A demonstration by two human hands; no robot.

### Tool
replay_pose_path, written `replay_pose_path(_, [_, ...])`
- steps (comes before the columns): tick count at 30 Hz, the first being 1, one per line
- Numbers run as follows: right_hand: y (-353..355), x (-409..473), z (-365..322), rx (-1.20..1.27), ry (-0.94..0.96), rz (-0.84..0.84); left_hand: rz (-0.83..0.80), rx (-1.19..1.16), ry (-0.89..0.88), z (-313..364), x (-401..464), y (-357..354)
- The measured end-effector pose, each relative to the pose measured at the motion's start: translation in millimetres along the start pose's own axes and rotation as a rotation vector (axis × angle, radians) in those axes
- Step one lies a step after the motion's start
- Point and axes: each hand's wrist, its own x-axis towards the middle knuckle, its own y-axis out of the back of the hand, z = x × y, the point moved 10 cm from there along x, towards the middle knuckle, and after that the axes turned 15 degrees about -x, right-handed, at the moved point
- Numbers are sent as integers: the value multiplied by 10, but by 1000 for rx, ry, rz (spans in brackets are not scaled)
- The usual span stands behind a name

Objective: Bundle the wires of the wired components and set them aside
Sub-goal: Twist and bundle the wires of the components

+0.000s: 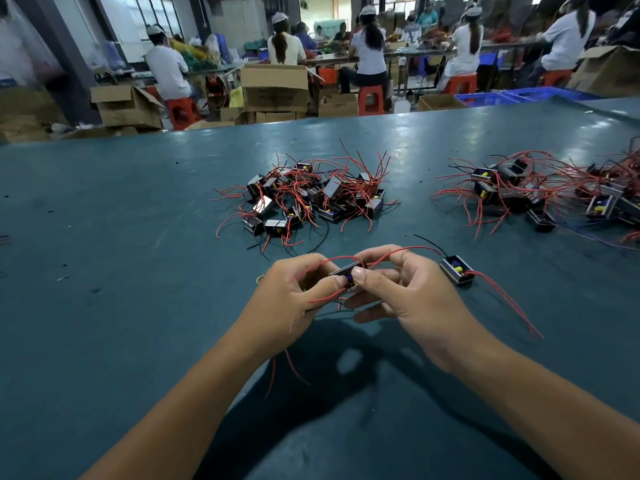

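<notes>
Both hands meet over the near middle of the teal tabletop [138,237], sharing one wired component [346,276]. The left hand [291,299] curls its fingers and thumb round the left end of it; the right hand [401,289] pinches the right end, thumb on top and fingers curled beneath. The component is a small rectangular block with a shiny metal frame and a blue and yellow part showing between the thumbs. Its long axis runs roughly left to right between the two hands, tilted a little up toward the right. Thin red wires [388,255] arch from it over the right hand's fingers, more red strands trail down past the left wrist, and a thin black lead shows below it.

Just right of the right hand a second component [457,270] lies on the tabletop, open face up, its red wires running off toward the near right and a black one toward the far left. Beyond the hands sits a tangled pile of components [304,195]; another pile [540,192] lies far to the right.
</notes>
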Motion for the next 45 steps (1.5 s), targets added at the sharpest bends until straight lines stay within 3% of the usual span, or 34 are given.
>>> replay_pose_path(5, [136, -17, -67, -158, 73, 146, 43, -51, 37, -32, -14, 65])
replay_pose_path(12, [254, 36, -28, 6, -5, 189, 40, -36, 30, -9, -1, 57])
replay_pose_path(16, [685, 91, -88, 88, -15, 412, 68, 5, 37, -7, -8, 109])
replay_pose_path(19, [952, -6, -313, -185, 71, 562, 91, -7, 32, 13, -7, 120])
replay_pose_path(21, [877, -258, -796, -572, 407, 650, 101, 37, 37, 11, -8, 124])
replay_pose_path(23, [358, -584, -1143, -883, 913, 517, 89, 60, 45, 5, -12, 100])
replay_pose_path(25, [-165, -737, -1087, -1070, 1172, 252, 39, 50, 33, 23, -22, 38])
replay_pose_path(28, [-275, -557, -878, -1239, 1087, 164, -38, 117, 19, 29, -33, -24])
replay_pose_path(35, [178, -184, -646, -1267, 600, 256, -29, 146, 76, 0, -44, 29])
replay_pose_path(37, [205, -323, -819, -1301, 677, 420, -29, 174, 82, -2, -43, 17])
replay_pose_path(39, [72, -643, -1071, -1258, 963, 557, -38, 186, 75, 23, -55, -17])
replay_pose_path(40, [-61, -800, -1124, -1197, 1111, 526, -51, 185, 66, 45, -63, -49])
replay_pose_path(42, [-354, -925, -1087, -1083, 1268, 277, -85, 236, 38, 97, -89, -107])
replay_pose_path(45, [-451, -705, -853, -1115, 1094, 42, -122, 242, 9, 109, -81, -141])
